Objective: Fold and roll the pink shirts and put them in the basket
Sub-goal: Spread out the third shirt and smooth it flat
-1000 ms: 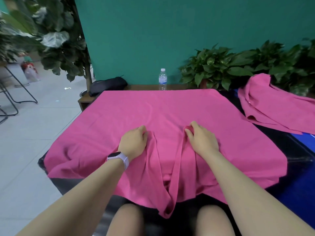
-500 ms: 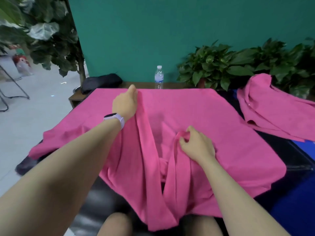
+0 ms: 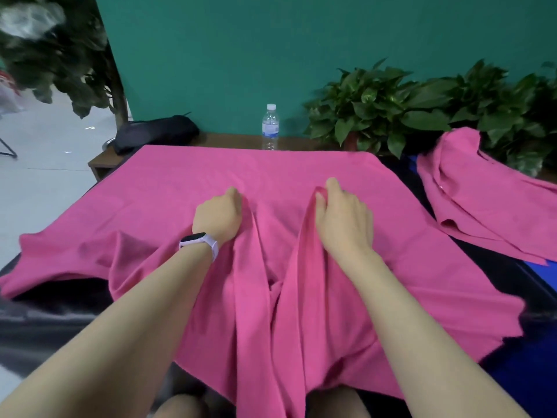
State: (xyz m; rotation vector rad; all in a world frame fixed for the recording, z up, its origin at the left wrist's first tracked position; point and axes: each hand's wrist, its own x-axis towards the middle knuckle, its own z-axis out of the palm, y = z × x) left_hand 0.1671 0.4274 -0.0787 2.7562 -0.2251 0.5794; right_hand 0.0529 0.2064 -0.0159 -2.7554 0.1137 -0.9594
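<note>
Large pink cotton shirt (image 3: 168, 200) spread flat over the dark bench (image 3: 54, 309), near edge hanging off toward the person. Left hand (image 3: 218, 217) curled, gripping a ridge of cloth; right hand (image 3: 343, 220) pinching another ridge just beside it. To fold well: lift both ridges together, keep them parallel, smooth wrinkles first. Second crumpled pink shirt (image 3: 482, 200) far right. No basket visible.
</note>
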